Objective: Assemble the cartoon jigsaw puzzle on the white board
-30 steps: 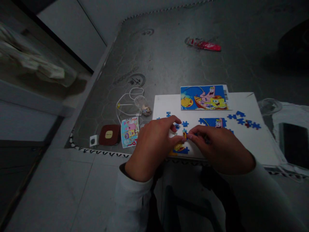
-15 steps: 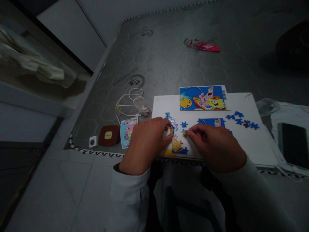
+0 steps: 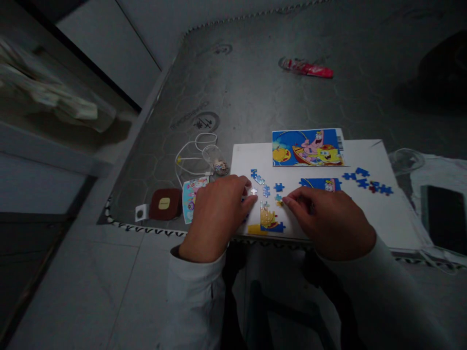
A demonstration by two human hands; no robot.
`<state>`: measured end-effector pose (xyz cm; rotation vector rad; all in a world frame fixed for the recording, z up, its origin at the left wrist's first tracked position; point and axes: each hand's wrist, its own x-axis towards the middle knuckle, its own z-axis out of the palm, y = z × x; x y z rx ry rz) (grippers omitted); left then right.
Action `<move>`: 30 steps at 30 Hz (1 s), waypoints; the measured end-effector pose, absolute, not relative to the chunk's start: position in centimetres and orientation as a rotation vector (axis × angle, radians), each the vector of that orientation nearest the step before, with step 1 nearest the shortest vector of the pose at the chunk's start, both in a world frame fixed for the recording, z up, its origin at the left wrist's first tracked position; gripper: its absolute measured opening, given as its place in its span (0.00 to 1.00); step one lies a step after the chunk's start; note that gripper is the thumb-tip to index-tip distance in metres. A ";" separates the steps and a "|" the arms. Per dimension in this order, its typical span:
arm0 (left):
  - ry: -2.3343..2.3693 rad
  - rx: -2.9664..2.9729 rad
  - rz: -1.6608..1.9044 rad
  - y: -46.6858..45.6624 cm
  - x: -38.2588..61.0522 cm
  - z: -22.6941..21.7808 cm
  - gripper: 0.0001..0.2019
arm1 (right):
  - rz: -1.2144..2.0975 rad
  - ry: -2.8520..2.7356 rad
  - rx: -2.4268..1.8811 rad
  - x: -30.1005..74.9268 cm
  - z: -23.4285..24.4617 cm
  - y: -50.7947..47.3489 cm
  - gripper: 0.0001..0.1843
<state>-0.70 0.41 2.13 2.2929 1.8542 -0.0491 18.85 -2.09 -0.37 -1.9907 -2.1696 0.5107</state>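
Observation:
My left hand [image 3: 215,218] rests at the front of a white board [image 3: 386,214], its fingertips beside a pale jigsaw piece [image 3: 253,191] and a short chain of blue pieces [image 3: 258,178]. My right hand [image 3: 324,221] has its fingertips at a small yellow-and-blue piece [image 3: 279,200]; whether they grip it is hidden. Between my hands lies a joined cluster showing a yellow cartoon section [image 3: 268,218]. A SpongeBob picture card [image 3: 307,147] lies at the board's far edge. A blue joined section [image 3: 320,184] and loose blue pieces [image 3: 365,178] lie further right.
A second picture card [image 3: 194,199], white cable [image 3: 189,158], clear cup [image 3: 213,158] and brown pad [image 3: 165,205] lie left of the board on a grey mat. A red wrapper [image 3: 306,69] lies beyond. A black phone [image 3: 443,218] rests on white cloth at right.
My left hand has moved left and back, uncovering the blue chain and more of the joined cluster. My right hand has drawn slightly back to the right.

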 end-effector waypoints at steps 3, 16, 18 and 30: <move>1.844 2.367 0.087 0.6 -0.6 1.7 0.11 | 0.515 -2.173 -1.991 18.9 -0.4 -2.1 0.15; 1.672 2.445 -0.020 0.8 -0.1 0.9 0.22 | 0.463 -2.207 -1.945 18.9 -0.3 -2.2 0.15; 1.730 2.431 -0.017 0.8 -0.1 1.0 0.23 | 0.459 -2.208 -1.945 18.8 -0.2 -2.2 0.15; 1.825 2.381 -0.115 0.7 -0.2 1.3 0.25 | 0.484 -2.209 -1.979 18.9 0.0 -2.1 0.14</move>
